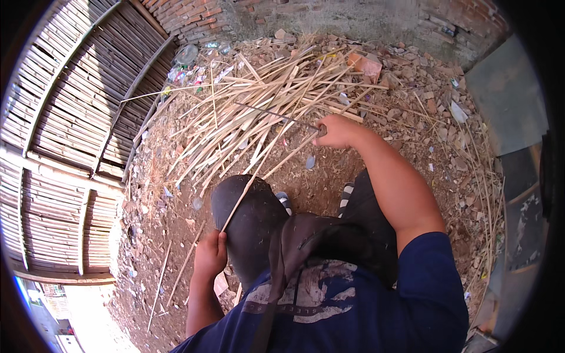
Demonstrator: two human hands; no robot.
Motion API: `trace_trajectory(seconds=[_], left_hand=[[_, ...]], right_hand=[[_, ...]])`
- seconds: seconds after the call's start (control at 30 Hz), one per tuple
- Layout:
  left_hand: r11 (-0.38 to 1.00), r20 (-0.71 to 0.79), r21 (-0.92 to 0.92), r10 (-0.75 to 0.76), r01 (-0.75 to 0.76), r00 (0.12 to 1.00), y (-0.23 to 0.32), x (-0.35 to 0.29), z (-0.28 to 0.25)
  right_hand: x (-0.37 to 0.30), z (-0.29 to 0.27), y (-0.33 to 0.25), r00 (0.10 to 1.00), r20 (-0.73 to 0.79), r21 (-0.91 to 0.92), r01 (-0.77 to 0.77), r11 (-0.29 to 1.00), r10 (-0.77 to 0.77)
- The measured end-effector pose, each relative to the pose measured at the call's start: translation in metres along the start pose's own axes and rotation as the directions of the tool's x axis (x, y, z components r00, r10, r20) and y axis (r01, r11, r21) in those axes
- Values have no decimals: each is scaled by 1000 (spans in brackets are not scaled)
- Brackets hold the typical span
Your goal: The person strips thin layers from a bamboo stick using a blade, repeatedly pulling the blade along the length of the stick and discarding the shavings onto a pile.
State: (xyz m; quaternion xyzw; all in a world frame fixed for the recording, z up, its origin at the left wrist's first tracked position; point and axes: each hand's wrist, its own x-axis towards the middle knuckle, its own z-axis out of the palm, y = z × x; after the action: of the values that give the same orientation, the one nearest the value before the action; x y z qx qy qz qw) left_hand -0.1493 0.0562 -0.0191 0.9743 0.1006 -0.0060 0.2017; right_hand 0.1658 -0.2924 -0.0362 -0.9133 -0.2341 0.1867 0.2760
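My left hand (210,254) is closed round the lower end of a long, thin bamboo strip (239,203). That strip slants up across my left knee, and its far part overlaps the heap of split bamboo strips (235,138). In my right hand (336,131), closed round its grip, is a knife with a long, narrow dark blade (268,112). The blade points left over the heap. Another strip (290,156) runs from near my left knee up to my right hand; whether my fingers touch it I cannot tell.
A slatted bamboo wall (65,88) stands on the left and a brick wall (329,20) at the back. Rubble, litter and a broken red brick (365,66) lie beyond the heap. Grey panels (511,97) lean at the right. Loose strips (160,285) lie on the dirt at lower left.
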Motion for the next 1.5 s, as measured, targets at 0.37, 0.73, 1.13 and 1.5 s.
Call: trace_trajectory(seconds=[0.37, 0.73, 1.13, 1.5], left_hand=[[993, 29, -107, -47, 50, 998, -3, 4, 1], [1000, -16, 22, -1, 1, 1000, 0, 2, -4], [999, -15, 2, -37, 37, 999, 2, 2, -2], [1000, -7, -25, -17, 17, 1000, -4, 6, -3]], right_hand=[[2, 10, -1, 986, 110, -28, 127, 992, -123], [-13, 24, -41, 915, 295, -178, 336, 925, -276], [-9, 24, -30, 976, 176, -107, 149, 983, -128], [16, 10, 24, 999, 3, 9, -37, 999, 37]])
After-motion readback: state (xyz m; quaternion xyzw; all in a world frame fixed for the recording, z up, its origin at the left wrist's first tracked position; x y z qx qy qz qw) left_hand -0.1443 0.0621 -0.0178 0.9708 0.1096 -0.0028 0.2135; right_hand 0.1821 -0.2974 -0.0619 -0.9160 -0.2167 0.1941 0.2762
